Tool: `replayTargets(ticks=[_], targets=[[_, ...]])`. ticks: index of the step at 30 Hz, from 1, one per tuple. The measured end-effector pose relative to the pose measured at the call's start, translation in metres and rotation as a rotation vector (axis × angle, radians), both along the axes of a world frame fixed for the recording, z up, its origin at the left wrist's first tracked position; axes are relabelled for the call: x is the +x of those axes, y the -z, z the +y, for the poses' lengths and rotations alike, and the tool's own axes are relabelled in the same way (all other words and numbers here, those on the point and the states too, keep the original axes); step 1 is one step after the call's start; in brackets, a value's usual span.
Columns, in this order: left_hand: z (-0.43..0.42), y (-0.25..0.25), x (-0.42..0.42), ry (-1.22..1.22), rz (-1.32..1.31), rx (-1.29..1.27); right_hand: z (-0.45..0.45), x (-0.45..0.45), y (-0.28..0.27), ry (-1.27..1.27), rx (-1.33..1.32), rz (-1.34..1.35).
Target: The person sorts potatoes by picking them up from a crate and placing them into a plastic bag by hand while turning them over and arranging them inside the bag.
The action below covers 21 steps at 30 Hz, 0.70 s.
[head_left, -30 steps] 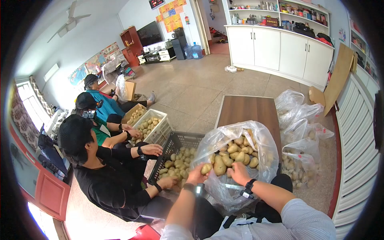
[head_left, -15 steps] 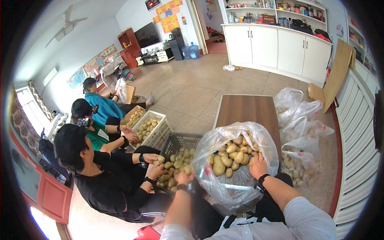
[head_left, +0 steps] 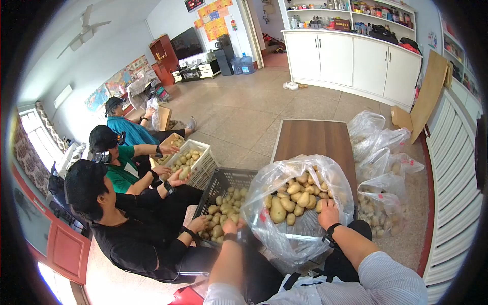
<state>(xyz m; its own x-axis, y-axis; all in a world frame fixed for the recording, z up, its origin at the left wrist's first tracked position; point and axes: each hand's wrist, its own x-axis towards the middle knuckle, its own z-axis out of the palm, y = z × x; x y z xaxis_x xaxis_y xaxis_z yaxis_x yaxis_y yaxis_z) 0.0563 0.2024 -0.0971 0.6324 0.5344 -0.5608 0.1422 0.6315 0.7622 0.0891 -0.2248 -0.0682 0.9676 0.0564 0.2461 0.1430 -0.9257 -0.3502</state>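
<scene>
My left hand (head_left: 232,225) reaches down into the dark plastic crate (head_left: 203,205), among its potatoes (head_left: 226,199). Its fingers are blurred and partly hidden, so a grip cannot be made out. My right hand (head_left: 329,214) is inside the right side of a large clear plastic bag (head_left: 259,190), its fingers curled against a potato (head_left: 319,205). More potatoes (head_left: 295,195) are heaped at the far side of the bag, which sits spread open before me.
A brown wooden table (head_left: 312,137) stands behind the bag. Filled plastic bags (head_left: 384,195) line the floor at right. Beside me at left, a person in black (head_left: 137,229) reaches into the dark crate; a white crate (head_left: 206,165) of potatoes stands beyond.
My left hand has shifted slightly left and down in the crate; my right hand has moved little. The neighbour's far hand has swung away with a potato toward the white crate.
</scene>
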Motion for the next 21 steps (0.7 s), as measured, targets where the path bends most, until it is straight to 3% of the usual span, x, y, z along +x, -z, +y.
replayTargets(ticks=[6,10,13,21], targets=[[0.008,0.004,0.0,0.124,0.103,0.218,0.001,0.001,0.005,-0.063,-0.094,0.074],[0.018,0.004,-0.001,0.599,0.467,1.075,0.006,-0.01,-0.003,-0.055,-0.112,0.059],[0.017,-0.004,-0.007,0.852,0.59,1.543,0.006,-0.013,-0.009,-0.121,-0.012,0.121],[0.032,0.02,-0.003,0.816,0.75,1.545,0.011,-0.019,-0.011,-0.23,-0.119,0.138]])
